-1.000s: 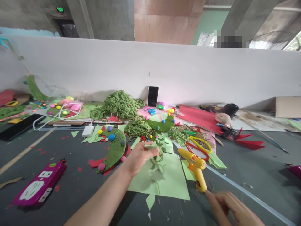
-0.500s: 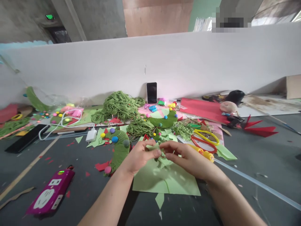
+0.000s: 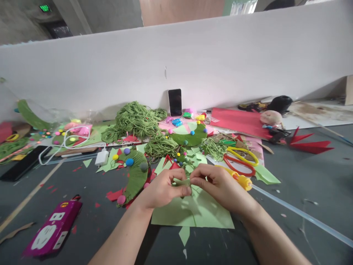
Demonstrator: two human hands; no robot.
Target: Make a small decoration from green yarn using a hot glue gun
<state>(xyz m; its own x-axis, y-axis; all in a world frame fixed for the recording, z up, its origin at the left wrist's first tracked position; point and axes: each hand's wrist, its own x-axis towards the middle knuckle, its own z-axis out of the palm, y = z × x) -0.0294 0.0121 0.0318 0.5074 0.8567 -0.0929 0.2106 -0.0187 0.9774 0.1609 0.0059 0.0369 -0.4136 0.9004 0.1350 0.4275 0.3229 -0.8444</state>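
Observation:
My left hand (image 3: 167, 188) is closed in a pinch on a small piece of light green paper (image 3: 181, 182). Thumb and fingertips of my right hand (image 3: 217, 183) press together at that paper's right edge, close to the left fingertips. Below both hands a light green paper sheet (image 3: 212, 217) lies on the dark table. Left of my left hand is a green yarn-wrapped crescent (image 3: 137, 176) dotted with coloured pom-poms. A yellow glue gun (image 3: 244, 182) with a long clear glue stick (image 3: 289, 209) lies beside my right hand, partly hidden by it.
Scissors with red and yellow handles (image 3: 255, 157) lie behind the glue gun. Green yarn (image 3: 135, 121) is heaped at the back, near a phone (image 3: 175, 103) leaning on the white partition (image 3: 96, 70). A purple box-shaped device (image 3: 53, 228) sits front left; a white charger (image 3: 102, 157) lies behind it.
The view has tilted down and shifted slightly. My right fingertips have moved in against the small green paper; my left hand keeps its pinch.

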